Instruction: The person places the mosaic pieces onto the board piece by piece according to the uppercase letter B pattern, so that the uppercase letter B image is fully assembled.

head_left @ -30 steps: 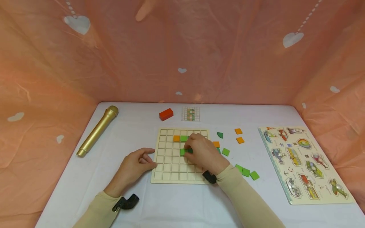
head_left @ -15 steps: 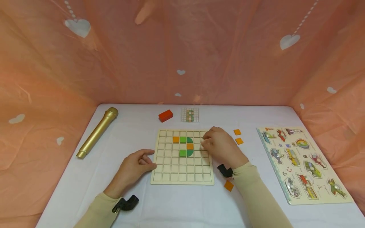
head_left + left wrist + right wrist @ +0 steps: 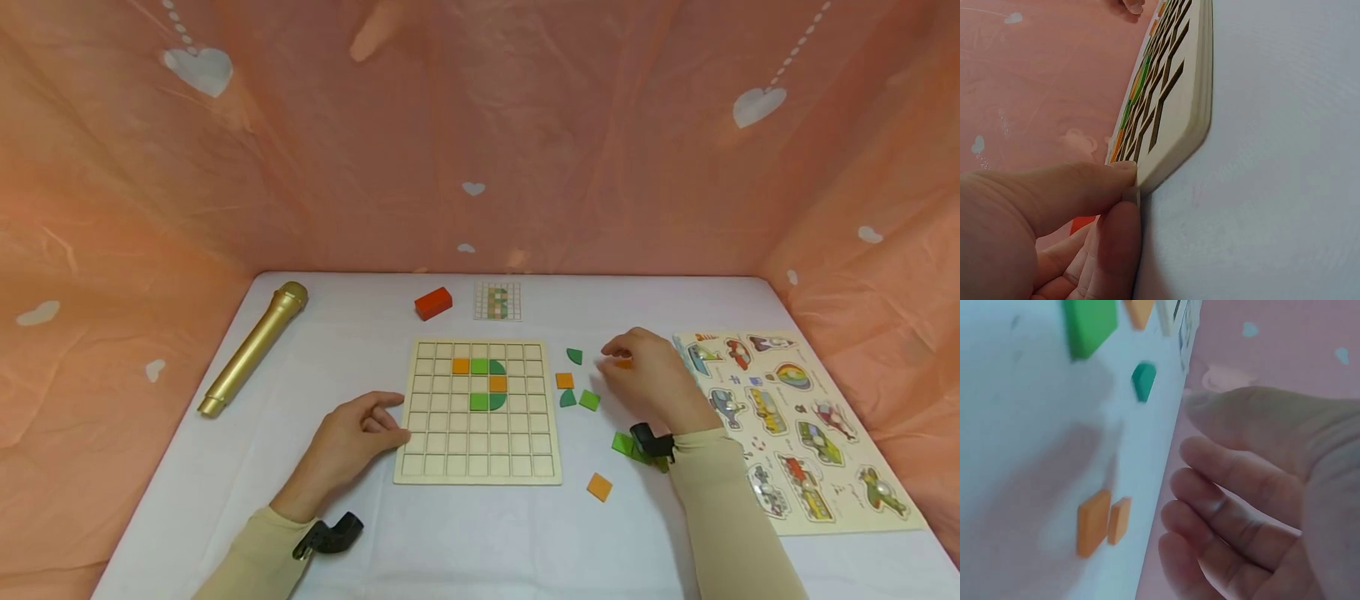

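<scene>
A wooden grid board lies in the middle of the table. Its upper cells hold green, dark green and orange pieces, among them a light green square tile. At the board's left edge, my left hand touches it with thumb and index fingertips, which stand apart along the rim; the thumb reaches the board near its front corner. My right hand hovers over two orange square tiles right of the board, its thumb and fingers parted and nothing between them. One orange tile shows beneath that hand.
Loose pieces lie right of the board: a dark green quarter-circle, an orange tile and several light green tiles. Behind it are a red block and a pattern card. A gold microphone lies left, a picture puzzle right.
My right hand has moved right, from the board to above the loose orange tiles. An orange tile now sits between the dark green pieces on the board. My left hand stays at the edge.
</scene>
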Tool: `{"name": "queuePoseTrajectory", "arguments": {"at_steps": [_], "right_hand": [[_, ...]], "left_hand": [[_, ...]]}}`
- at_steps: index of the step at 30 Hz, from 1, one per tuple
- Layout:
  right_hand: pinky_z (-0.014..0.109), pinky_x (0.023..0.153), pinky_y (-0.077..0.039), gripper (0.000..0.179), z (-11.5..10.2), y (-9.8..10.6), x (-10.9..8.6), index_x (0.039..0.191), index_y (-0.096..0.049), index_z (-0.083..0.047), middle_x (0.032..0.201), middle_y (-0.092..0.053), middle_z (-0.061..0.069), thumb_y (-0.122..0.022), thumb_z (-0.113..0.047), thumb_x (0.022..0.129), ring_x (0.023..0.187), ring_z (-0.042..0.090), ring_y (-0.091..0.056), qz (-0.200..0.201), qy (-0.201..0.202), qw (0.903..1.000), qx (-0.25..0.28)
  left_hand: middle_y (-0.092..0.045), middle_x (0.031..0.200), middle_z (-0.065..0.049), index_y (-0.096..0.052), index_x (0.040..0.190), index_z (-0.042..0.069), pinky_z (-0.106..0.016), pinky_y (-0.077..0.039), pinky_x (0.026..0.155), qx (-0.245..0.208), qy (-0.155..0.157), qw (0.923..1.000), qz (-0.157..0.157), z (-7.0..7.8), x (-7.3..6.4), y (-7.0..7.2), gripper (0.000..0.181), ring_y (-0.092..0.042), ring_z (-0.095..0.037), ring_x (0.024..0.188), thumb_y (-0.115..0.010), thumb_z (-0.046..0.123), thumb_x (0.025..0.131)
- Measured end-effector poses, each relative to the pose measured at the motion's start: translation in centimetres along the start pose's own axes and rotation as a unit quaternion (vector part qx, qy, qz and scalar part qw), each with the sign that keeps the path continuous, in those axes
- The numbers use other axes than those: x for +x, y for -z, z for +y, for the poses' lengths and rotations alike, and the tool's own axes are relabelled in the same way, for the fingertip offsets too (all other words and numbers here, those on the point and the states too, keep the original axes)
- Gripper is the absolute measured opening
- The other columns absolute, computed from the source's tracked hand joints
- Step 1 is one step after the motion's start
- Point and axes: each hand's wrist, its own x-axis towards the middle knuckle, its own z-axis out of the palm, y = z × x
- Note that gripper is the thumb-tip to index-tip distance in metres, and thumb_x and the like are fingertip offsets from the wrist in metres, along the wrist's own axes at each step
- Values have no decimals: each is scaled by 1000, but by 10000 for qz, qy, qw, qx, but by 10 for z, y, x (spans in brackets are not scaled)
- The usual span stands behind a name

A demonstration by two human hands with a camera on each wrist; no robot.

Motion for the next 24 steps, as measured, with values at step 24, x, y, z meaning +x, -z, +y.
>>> {"name": "queuePoseTrajectory", "arguments": {"at_steps": [24], "right_hand": [[54, 102, -55, 22, -5, -20, -19, 111, -81, -10, 115, -77, 7, -78, -24, 94, 112, 29, -70, -329, 419, 9985, -112]], "left_hand": [[-73, 95, 0, -69, 140, 11, -26, -47, 77, -17, 60, 10000, 25, 0, 0, 0, 54, -66, -13, 82, -88, 22, 91]]}}
